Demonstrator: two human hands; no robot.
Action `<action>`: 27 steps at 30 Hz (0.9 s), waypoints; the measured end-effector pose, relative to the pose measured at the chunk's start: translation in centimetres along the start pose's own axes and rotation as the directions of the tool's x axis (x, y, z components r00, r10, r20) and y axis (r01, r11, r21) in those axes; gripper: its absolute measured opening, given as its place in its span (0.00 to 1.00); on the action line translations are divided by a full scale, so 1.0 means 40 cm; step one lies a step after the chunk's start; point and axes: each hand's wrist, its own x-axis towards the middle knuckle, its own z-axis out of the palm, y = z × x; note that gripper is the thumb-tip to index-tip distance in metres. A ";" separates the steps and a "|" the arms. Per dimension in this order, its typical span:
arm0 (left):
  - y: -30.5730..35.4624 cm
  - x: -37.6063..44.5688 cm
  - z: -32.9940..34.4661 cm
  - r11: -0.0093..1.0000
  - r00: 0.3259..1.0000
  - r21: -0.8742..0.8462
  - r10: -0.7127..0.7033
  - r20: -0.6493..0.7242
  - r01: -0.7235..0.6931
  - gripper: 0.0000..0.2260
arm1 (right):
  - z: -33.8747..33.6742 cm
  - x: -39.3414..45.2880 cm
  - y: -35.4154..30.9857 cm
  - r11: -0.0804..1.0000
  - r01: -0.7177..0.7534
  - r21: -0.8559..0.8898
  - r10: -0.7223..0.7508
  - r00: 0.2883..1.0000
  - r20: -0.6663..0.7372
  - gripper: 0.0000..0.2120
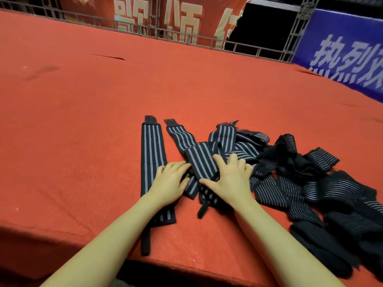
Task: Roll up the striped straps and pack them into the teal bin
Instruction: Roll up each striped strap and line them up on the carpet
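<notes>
Striped strap lies under both flat hands (left hand, right hand), fingers spread.

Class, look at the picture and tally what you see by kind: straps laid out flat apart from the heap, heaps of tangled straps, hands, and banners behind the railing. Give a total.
Flat strap lying apart from the heap: 1
Heap of tangled straps, too jumbled to count singly: 1
Hands: 2, the left hand and the right hand
Banners: 2, the red banner and the blue banner
Total: 6

Black-and-grey striped straps — unrolled, heaped together.
</notes>
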 end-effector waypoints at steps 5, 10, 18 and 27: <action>-0.023 0.010 0.011 0.993 0.997 0.095 0.075 -0.023 -0.072 0.21 | 0.034 0.039 -0.022 0.986 0.167 -0.005 -0.167 0.986 -0.014 0.23; -0.033 0.010 0.034 0.987 0.994 0.132 0.087 0.070 -0.096 0.25 | 0.083 0.086 -0.044 0.975 0.222 0.008 -0.220 0.962 0.161 0.35; -0.072 0.050 0.017 0.985 0.975 0.123 0.094 0.203 -0.121 0.22 | 0.152 0.140 -0.034 0.975 0.222 0.012 -0.221 0.975 -0.029 0.32; -0.089 0.063 0.030 0.978 0.977 0.130 0.141 0.160 -0.163 0.33 | 0.197 0.183 -0.029 0.953 0.304 0.007 -0.303 0.952 -0.036 0.22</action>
